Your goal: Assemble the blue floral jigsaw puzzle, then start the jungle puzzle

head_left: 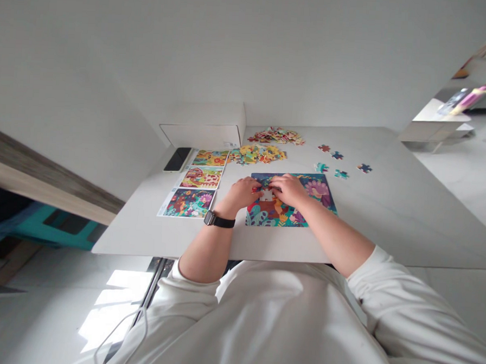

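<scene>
Far edge of table (388, 211): white box (203, 126) | beside it: dark slab (178, 159), probably a phone | three picture cards (197, 183) in column | yellow heap (257, 153), reddish heap (277, 135) of pieces

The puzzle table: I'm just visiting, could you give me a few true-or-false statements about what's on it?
1. The left hand and right hand both rest on the puzzle. True.
2. The watch is on the right wrist. False: it is on the left wrist.
3. The phone lies right of the puzzle. False: it lies far left, beside the white box.
4. Three picture cards lie left of the puzzle. True.
</scene>
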### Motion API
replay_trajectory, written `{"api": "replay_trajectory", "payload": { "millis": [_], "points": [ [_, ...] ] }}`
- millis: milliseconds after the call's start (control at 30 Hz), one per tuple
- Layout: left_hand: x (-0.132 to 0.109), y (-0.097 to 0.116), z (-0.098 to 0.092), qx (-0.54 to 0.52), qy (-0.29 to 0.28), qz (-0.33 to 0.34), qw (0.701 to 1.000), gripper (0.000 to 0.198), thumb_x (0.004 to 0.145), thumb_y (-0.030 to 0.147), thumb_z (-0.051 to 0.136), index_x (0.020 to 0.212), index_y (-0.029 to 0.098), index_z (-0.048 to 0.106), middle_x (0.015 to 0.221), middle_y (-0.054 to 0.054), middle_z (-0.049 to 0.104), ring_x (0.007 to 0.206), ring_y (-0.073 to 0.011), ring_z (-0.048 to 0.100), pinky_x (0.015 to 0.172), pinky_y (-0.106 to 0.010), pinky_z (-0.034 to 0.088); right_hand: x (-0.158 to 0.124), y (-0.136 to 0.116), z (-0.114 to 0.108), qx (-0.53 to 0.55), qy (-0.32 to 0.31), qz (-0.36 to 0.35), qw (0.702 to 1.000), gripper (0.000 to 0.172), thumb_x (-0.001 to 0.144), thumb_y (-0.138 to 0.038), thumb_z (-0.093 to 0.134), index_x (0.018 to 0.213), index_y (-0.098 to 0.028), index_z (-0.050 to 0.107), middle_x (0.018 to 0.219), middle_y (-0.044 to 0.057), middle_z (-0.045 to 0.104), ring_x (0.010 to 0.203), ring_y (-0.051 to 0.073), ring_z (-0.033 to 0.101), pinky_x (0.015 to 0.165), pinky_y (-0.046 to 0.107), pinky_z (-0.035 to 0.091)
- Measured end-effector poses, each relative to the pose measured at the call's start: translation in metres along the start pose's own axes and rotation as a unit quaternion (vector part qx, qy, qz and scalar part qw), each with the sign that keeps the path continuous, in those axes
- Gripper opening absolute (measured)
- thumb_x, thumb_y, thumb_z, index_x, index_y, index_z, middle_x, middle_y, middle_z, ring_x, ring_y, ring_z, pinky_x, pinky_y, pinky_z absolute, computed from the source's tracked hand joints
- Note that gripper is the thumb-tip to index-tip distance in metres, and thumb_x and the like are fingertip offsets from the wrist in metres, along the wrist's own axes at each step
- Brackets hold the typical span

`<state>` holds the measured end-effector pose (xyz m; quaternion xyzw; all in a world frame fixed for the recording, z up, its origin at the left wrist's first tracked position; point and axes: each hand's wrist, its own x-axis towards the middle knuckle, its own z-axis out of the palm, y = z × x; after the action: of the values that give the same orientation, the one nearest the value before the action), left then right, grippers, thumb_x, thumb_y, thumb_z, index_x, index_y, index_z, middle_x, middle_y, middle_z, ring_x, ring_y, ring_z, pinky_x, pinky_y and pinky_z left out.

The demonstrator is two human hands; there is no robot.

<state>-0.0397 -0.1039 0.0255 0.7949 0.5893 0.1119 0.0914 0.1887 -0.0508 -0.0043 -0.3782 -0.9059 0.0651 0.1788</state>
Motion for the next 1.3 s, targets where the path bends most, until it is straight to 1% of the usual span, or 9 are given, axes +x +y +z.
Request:
{"api": "replay_trajectory", "payload": {
  "millis": [133, 300, 500, 600, 733, 867, 1000, 1100, 1300],
  "points": [
    [0.001, -0.001, 0.001, 0.005, -0.002, -0.001, 1.0, 0.036, 0.1, 0.038, 0.067, 0.13, 0.022, 0.081, 0.142, -0.012, 0.074, 0.134, -0.0287, 0.068, 0.121, -0.04, 0.051, -0.001, -0.004, -0.005, -0.02, -0.022, 0.003, 1.0, 0.032, 0.103, -0.025, 0.063, 0.127, -0.025, 0.084, 0.135, 0.007, 0.08, 0.114, 0.029, 0.067, 0.106, 0.045, 0.05],
    [0.001, -0.002, 0.003, 0.012, 0.001, -0.002, 1.0, 0.035, 0.1, 0.038, 0.067, 0.128, 0.022, 0.082, 0.144, -0.013, 0.073, 0.136, -0.0292, 0.067, 0.121, -0.04, 0.05, 0.0, -0.009, -0.006, -0.034, -0.037, 0.011, 0.999, 0.033, 0.103, -0.026, 0.062, 0.127, -0.025, 0.084, 0.133, 0.009, 0.081, 0.116, 0.033, 0.067, 0.105, 0.047, 0.051],
    [0.001, -0.002, 0.008, 0.02, -0.003, 0.0, 1.0, 0.036, 0.1, 0.039, 0.067, 0.13, 0.025, 0.082, 0.15, -0.014, 0.069, 0.14, -0.0327, 0.064, 0.123, -0.046, 0.048, -0.002, -0.018, -0.007, -0.052, -0.046, 0.01, 0.998, 0.032, 0.099, -0.021, 0.065, 0.124, -0.023, 0.085, 0.132, 0.011, 0.081, 0.115, 0.034, 0.068, 0.102, 0.048, 0.052],
    [-0.001, 0.0, 0.009, 0.035, 0.0, -0.005, 0.999, 0.039, 0.1, 0.041, 0.067, 0.135, 0.028, 0.08, 0.158, -0.013, 0.063, 0.142, -0.0356, 0.061, 0.123, -0.05, 0.048, -0.004, -0.02, -0.008, -0.056, -0.053, 0.007, 0.997, 0.032, 0.099, -0.021, 0.065, 0.124, -0.023, 0.084, 0.134, 0.01, 0.08, 0.116, 0.035, 0.068, 0.102, 0.048, 0.052],
    [-0.002, 0.002, 0.011, 0.039, -0.016, 0.001, 0.999, 0.051, 0.099, 0.043, 0.069, 0.149, 0.032, 0.072, 0.164, -0.011, 0.058, 0.145, -0.035, 0.059, 0.125, -0.047, 0.047, -0.004, -0.015, -0.007, -0.051, -0.062, -0.008, 0.997, 0.032, 0.1, -0.023, 0.066, 0.127, -0.024, 0.083, 0.143, 0.01, 0.076, 0.121, 0.035, 0.067, 0.107, 0.049, 0.05],
    [-0.001, 0.006, 0.013, 0.055, -0.019, -0.004, 0.998, 0.049, 0.107, 0.043, 0.057, 0.153, 0.032, 0.068, 0.161, -0.012, 0.059, 0.142, -0.0341, 0.061, 0.123, -0.048, 0.047, -0.002, -0.007, -0.007, -0.031, -0.073, -0.017, 0.997, 0.033, 0.1, -0.024, 0.068, 0.129, -0.025, 0.083, 0.148, 0.009, 0.073, 0.126, 0.033, 0.067, 0.11, 0.047, 0.049],
    [-0.001, 0.015, 0.013, 0.096, -0.021, -0.03, 0.995, 0.051, 0.112, 0.039, 0.041, 0.16, 0.034, 0.06, 0.155, -0.015, 0.059, 0.132, -0.0363, 0.064, 0.114, -0.054, 0.052, -0.002, -0.006, -0.013, -0.029, -0.075, -0.017, 0.997, 0.029, 0.1, -0.027, 0.07, 0.124, -0.027, 0.085, 0.141, 0.008, 0.077, 0.125, 0.031, 0.068, 0.109, 0.043, 0.05],
    [0.0, 0.02, 0.012, 0.112, -0.016, -0.044, 0.993, 0.053, 0.112, 0.04, 0.041, 0.162, 0.036, 0.057, 0.15, -0.017, 0.06, 0.13, -0.0379, 0.063, 0.109, -0.055, 0.053, -0.003, -0.011, -0.018, -0.045, -0.079, -0.024, 0.996, 0.025, 0.1, -0.027, 0.068, 0.118, -0.026, 0.086, 0.132, 0.009, 0.08, 0.12, 0.029, 0.07, 0.107, 0.042, 0.05],
    [0.001, 0.023, 0.01, 0.099, -0.009, -0.049, 0.994, 0.053, 0.112, 0.044, 0.041, 0.16, 0.035, 0.06, 0.15, -0.017, 0.059, 0.132, -0.0389, 0.059, 0.111, -0.056, 0.052, 0.0, -0.024, -0.027, -0.08, -0.12, -0.003, 0.99, 0.021, 0.099, -0.03, 0.069, 0.111, -0.024, 0.085, 0.125, 0.009, 0.081, 0.118, 0.031, 0.071, 0.101, 0.042, 0.053]
  ]
}}
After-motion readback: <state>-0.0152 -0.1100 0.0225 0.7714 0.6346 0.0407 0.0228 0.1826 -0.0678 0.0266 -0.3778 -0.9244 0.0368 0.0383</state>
